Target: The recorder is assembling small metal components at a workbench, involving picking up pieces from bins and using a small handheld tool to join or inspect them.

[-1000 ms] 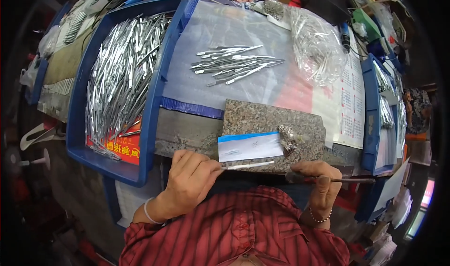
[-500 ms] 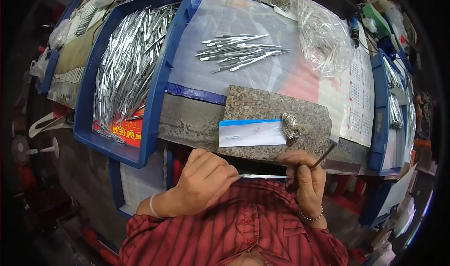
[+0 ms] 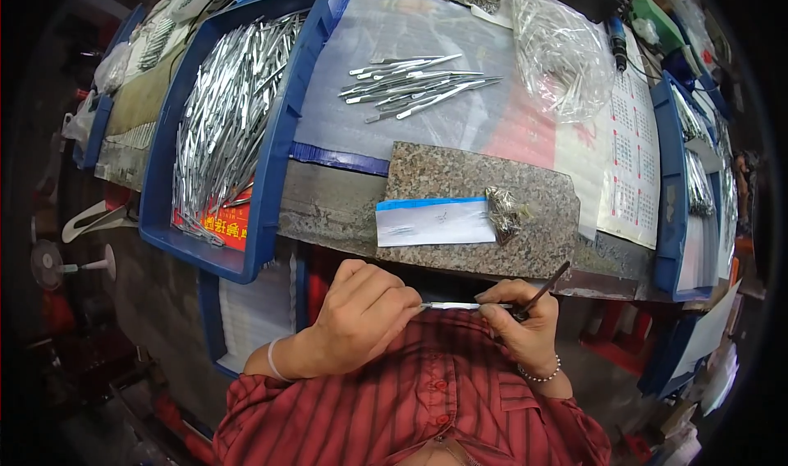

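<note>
Between my two hands, in front of the bench edge, lies a slim silver metal piece (image 3: 451, 306), held level. My left hand (image 3: 361, 314) is closed, pinching its left end between thumb and fingers. My right hand (image 3: 523, 318) closes around a thin dark rod (image 3: 552, 285) that slants up to the right. The fingertips of that hand also meet the right end of the metal piece; what exactly they grip there is partly hidden. Just beyond my hands, a granite slab (image 3: 460, 171) carries a white paper with a blue edge (image 3: 435, 224) and a small bundle of fine metallic bits (image 3: 506, 216).
On the left stands a blue bin (image 3: 267, 195) full of slim silver pieces. Several similar pieces (image 3: 419, 84) lie in a pile on the plastic-covered bench. A clear bag (image 3: 566, 56) and a calendar sheet (image 3: 628, 162) lie to the right, beside another blue bin (image 3: 669, 179).
My right hand has shifted slightly left and its fingers have closed at the right end of the metal piece. The dark rod now points more steeply upward. The left hand has barely moved.
</note>
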Demonstrator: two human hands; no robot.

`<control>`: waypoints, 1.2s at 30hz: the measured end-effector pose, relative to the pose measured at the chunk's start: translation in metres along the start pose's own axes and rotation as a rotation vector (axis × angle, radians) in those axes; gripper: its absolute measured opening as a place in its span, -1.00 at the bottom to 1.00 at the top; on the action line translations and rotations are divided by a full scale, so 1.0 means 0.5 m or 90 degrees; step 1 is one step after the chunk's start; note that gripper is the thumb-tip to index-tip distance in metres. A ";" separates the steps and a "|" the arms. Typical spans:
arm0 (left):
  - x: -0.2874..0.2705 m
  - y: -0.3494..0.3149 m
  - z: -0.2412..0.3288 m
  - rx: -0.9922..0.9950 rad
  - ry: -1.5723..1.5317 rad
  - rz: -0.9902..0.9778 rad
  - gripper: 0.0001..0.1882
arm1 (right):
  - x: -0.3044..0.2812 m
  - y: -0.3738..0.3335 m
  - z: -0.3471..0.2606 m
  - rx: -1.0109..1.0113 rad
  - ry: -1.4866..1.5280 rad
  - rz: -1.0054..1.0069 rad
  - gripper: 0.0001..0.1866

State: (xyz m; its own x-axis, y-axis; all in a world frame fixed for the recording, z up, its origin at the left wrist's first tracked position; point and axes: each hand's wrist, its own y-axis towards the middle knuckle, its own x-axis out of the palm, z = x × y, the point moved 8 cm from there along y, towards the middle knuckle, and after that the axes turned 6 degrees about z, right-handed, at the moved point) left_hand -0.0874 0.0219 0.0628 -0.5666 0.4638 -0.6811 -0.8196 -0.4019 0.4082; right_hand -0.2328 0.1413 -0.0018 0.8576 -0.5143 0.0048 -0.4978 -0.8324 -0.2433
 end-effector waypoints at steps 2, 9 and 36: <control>0.003 -0.001 0.000 -0.002 -0.003 -0.001 -0.78 | 0.000 -0.001 0.006 0.015 0.003 -0.006 -0.88; 0.014 -0.003 -0.005 -0.017 -0.021 -0.008 -0.78 | 0.003 -0.005 0.012 -0.003 0.010 0.002 -0.89; -0.003 -0.249 -0.135 -0.391 -0.246 -0.121 -0.85 | 0.144 0.004 0.012 -0.166 -0.213 -0.179 -0.84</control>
State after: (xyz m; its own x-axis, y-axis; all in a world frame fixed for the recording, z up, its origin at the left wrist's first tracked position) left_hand 0.0213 0.0181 -0.0282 -0.5027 0.7672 -0.3983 -0.7752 -0.6040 -0.1851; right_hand -0.1710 0.1039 -0.0077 0.9359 -0.2044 -0.2868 -0.2212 -0.9749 -0.0269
